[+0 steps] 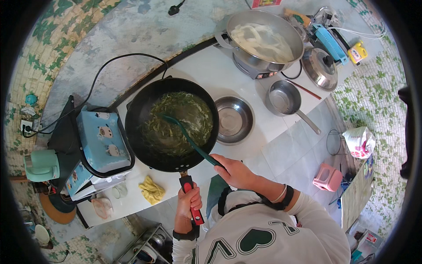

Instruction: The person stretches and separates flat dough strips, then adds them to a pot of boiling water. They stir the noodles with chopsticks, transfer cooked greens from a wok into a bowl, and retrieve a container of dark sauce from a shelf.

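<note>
A black wok (138,99) stands on the white counter before me, holding shredded greens in cloudy liquid (194,112). My left hand (188,204) is wrapped around the wok's red and black handle (196,214). A dark green spatula or ladle (191,141) is in the grip of my right hand (235,172). Its working end dips into the liquid near the wok's middle, so the shape of its tip is partly hidden. Just right of the wok, a steel bowl (230,121) shows only a bare bottom.
A large steel pot (230,46) with pale strips in liquid sits on an electric cooker (257,73) at the back right. A saucepan (284,97), a steel lid (318,71) and chopsticks (303,89) lie nearby. Leftward are a blue patterned box (104,138) and a yellow cloth (151,190).
</note>
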A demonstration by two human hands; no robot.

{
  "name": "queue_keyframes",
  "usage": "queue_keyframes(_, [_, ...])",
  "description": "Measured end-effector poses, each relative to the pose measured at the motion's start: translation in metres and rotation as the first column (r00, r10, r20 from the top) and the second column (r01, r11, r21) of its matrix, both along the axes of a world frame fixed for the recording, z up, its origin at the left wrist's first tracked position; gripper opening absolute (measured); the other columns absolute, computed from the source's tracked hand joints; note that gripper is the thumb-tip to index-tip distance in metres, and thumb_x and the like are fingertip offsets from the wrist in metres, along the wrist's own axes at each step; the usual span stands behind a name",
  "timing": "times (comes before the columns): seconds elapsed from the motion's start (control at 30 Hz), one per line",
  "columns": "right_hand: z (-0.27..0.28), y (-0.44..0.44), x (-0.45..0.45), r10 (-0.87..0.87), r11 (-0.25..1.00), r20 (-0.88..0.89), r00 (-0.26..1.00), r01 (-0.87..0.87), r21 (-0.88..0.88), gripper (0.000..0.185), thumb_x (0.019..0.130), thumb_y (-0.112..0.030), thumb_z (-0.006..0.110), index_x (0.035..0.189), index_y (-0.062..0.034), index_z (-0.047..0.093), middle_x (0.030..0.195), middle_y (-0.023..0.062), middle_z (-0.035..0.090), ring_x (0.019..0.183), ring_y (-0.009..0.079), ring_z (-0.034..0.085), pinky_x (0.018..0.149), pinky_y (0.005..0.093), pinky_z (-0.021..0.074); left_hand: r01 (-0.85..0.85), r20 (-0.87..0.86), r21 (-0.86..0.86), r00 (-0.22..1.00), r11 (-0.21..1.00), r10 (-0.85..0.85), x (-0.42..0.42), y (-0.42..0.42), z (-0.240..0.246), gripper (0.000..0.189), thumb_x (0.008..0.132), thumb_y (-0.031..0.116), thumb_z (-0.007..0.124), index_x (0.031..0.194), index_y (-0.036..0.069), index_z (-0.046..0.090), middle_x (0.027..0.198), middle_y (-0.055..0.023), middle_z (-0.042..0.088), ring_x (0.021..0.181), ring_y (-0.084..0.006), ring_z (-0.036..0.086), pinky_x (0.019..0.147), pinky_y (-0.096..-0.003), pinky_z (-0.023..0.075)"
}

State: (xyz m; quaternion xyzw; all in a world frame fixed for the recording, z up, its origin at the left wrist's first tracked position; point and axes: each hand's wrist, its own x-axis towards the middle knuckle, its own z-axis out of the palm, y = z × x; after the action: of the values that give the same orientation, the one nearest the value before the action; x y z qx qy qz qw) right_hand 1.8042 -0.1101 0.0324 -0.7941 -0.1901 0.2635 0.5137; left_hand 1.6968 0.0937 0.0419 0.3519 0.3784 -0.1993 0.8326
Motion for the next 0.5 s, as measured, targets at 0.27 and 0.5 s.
queue_keyframes(0.27, [-0.002, -0.041, -0.015, 0.035, 0.999, -0.006, 0.999, -0.035, 0.033, 0.040, 0.096, -0.019, 0.051, 0.133, -0.0051, 0.043, 0.108, 0.0252, 0.062, 0.094, 0.0441, 0.060, 0.079, 0.0490, 0.0485, 0.004, -0.024, 0.117, 1.000, 0.993, -0.001, -0.011, -0.046, 0.005, 0.013, 0.090, 0.005, 0.059, 0.093, 0.012, 0.048, 0.055, 0.0037, 0.037, 0.038, -0.0063, 0.031, 0.035, -0.0238, 0.0276])
queue_keyframes(0.5, [-0.005, -0.060, -0.022, 0.031, 0.999, -0.004, 1.000, -0.030, 0.038, 0.041, 0.096, -0.019, 0.051, 0.133, -0.0058, 0.042, 0.106, 0.0246, 0.063, 0.091, 0.0440, 0.061, 0.077, 0.0495, 0.0490, 0.027, -0.051, 0.263, 0.999, 0.964, -0.014, -0.009, -0.067, 0.010, 0.014, 0.089, 0.004, 0.059, 0.090, 0.012, 0.047, 0.055, 0.0031, 0.037, 0.038, -0.0068, 0.031, 0.035, -0.0241, 0.0276])
